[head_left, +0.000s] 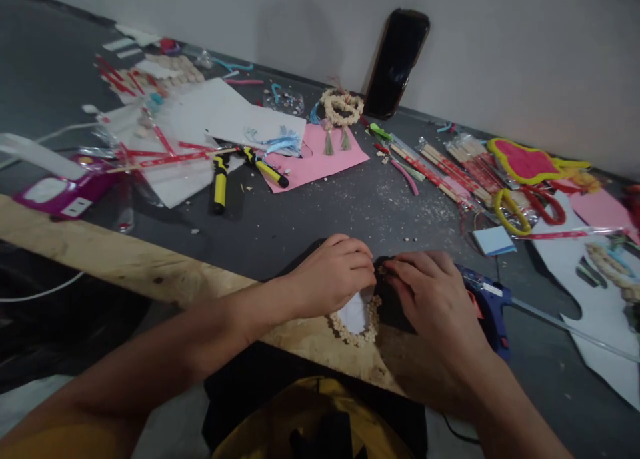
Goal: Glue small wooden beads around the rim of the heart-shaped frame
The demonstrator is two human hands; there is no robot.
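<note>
My left hand [333, 272] and my right hand [430, 289] meet fingertip to fingertip at the near edge of the dark table [310, 212]. Between them they pinch a small white card shape edged with cream beads [356, 322]; its lower curve shows below my left hand. The top of the piece is hidden by my fingers. A blue glue gun [487, 305] lies just right of my right hand, partly under it.
A wooden plank [125, 262] runs along the table's front. Farther back lie yellow-handled tools [220, 182], pink paper [320, 155] with a finished beaded heart [341, 109], white sheets, stick packets [450, 169], scissors [525, 209] and a phone [397, 62] leaning on the wall.
</note>
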